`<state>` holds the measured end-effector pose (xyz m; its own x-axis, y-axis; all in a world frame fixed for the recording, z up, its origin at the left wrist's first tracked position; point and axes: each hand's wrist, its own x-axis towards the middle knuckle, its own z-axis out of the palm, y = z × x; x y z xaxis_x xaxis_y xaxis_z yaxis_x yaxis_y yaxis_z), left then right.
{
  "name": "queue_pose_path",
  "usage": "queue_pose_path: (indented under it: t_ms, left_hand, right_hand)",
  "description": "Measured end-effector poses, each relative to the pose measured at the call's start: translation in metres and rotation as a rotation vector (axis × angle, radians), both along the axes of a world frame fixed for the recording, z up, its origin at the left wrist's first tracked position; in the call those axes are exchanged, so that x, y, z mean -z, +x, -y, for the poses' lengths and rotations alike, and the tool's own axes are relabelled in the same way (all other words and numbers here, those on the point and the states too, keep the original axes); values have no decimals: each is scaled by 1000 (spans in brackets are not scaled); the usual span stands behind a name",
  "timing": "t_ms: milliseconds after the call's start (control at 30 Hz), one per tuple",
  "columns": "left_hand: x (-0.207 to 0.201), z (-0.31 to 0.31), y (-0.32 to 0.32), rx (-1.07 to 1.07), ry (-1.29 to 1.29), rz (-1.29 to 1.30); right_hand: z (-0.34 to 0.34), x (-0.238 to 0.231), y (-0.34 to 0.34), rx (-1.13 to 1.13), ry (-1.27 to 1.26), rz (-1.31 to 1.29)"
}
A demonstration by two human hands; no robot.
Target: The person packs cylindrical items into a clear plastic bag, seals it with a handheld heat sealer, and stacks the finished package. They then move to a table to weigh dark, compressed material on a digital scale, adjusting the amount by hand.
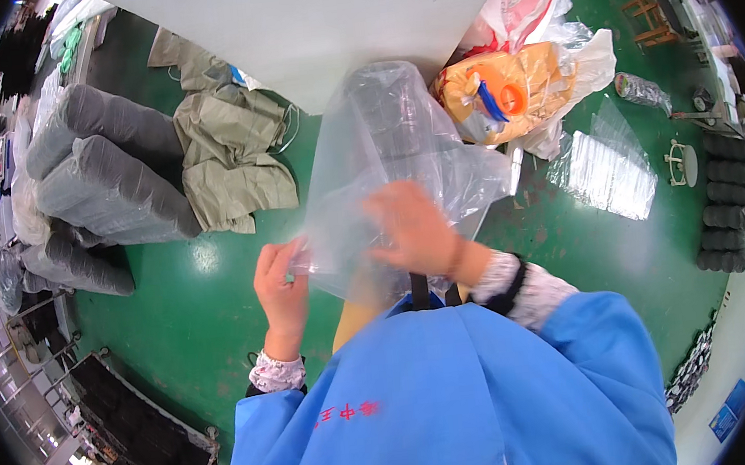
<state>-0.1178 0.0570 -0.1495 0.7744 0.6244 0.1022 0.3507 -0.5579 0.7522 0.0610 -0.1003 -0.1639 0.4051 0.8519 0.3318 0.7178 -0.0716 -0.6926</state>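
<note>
Clear, loose plastic bag [336, 178] at the white flat bench's [308, 23] edge | left hand [280, 282]: fingers pinching its rim | right hand [416, 233]: blurred over it, grip unclear | grey bundle [392, 109] seemingly inside; near end unclosed

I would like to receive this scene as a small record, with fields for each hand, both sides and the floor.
Left hand: pinches edge of clear bag
Right hand: over the bag, blurred; contact unclear
Left side: wrapped grey rolls, khaki cloth
Right side: orange sack, clear plastic
Floor: green
</note>
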Motion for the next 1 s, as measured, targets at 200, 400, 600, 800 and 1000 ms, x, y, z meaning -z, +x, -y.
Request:
queue_pose_path:
  t_ms: [200,400,600,800,1000]
  left_hand:
    - [-6,2,-5,79,369,-145]
    - [4,1,19,40,465,-97]
    - [5,10,6,-209,-30,91]
    - [3,2,-4,66,133,-115]
    - [-4,1,0,92,196,-146]
  right_hand:
    - [-30,-35,0,-146,199,358]
    - [12,-12,-35,-127,156,253]
    - [16,-12,-47,-209,150,109]
    - [2,27,-83,-271,-738,-363]
    - [-31,58,-79,63,-139,-300]
